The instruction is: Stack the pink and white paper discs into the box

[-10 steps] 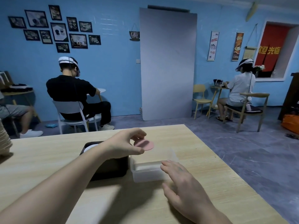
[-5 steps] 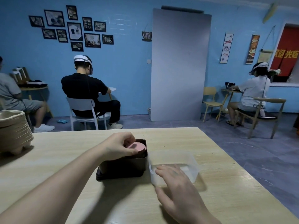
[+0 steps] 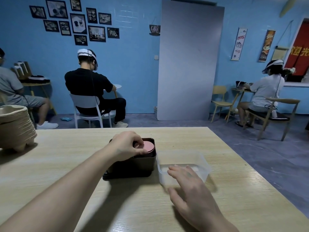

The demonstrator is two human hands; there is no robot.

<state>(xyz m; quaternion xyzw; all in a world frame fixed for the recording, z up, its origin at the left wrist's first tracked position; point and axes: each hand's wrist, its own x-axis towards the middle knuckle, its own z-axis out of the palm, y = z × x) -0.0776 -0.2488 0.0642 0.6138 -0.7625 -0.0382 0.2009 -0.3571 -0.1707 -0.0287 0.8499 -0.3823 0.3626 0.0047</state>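
Pink disc [image 3: 148,146] half-hidden under left hand [image 3: 127,145] pinching it; right hand [image 3: 189,186] spread, blurred.

The table [image 3: 66,164] looks like pale matt wood grain. Dark box [image 3: 133,166] is smooth with a dull finish, the container [image 3: 203,163] is cloudy see-through plastic, pink disc [image 3: 148,145] matt paper.

Pink paper disc [image 3: 148,146] topmost in dark brown box [image 3: 133,166]. Clear plastic container [image 3: 204,162], translucent. Counter [image 3: 66,158]: pale wood grain. Wall [image 3: 133,64] blue.
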